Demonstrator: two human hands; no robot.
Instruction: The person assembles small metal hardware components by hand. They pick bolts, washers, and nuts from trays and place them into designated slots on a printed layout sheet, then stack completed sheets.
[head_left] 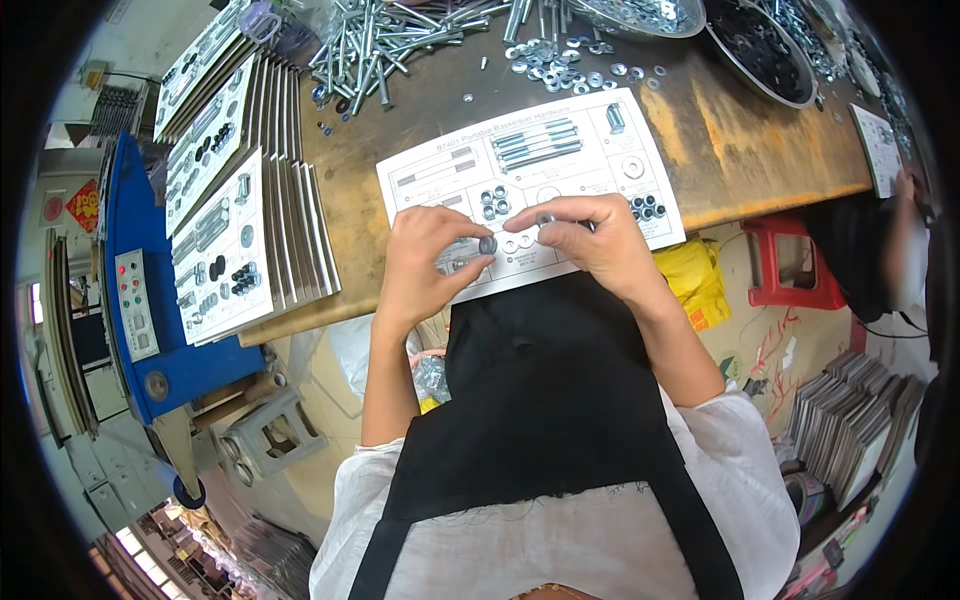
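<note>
- Head view, toward 10 o'clock from the centre: one left hand (pixel 415 265), thumb and forefinger curved to a narrow pinch on one small round metal piece (pixel 487 245); washer or nut, I cannot tell.
- Toward 2 o'clock: one right hand (pixel 605 240), forefinger stretched out, thumb close beneath, pinching one second metal piece (pixel 545 219). Both held pieces are over the card's near half.
- Between 12 and 1 o'clock: one white hardware card (pixel 600 150) on the worktable (pixel 350 180), showing bolts, nuts and washers; I cannot tell whether any are loose.
- At 10 o'clock: three stacks of similar cards (pixel 220 240).
- At 11 o'clock: one heap of long bolts (pixel 365 45), too tangled to count.
- Between 12 and 1 o'clock, farther out: one uncounted scatter of flat washers (pixel 550 70).
- At 1 o'clock and just past it: two bowls (pixel 787 101) of small parts.
- Near 2 o'clock: one more card (pixel 878 150), beside a co-worker's blurred hand (pixel 905 188).
- At 3 o'clock: one red stool (pixel 780 262).
</note>
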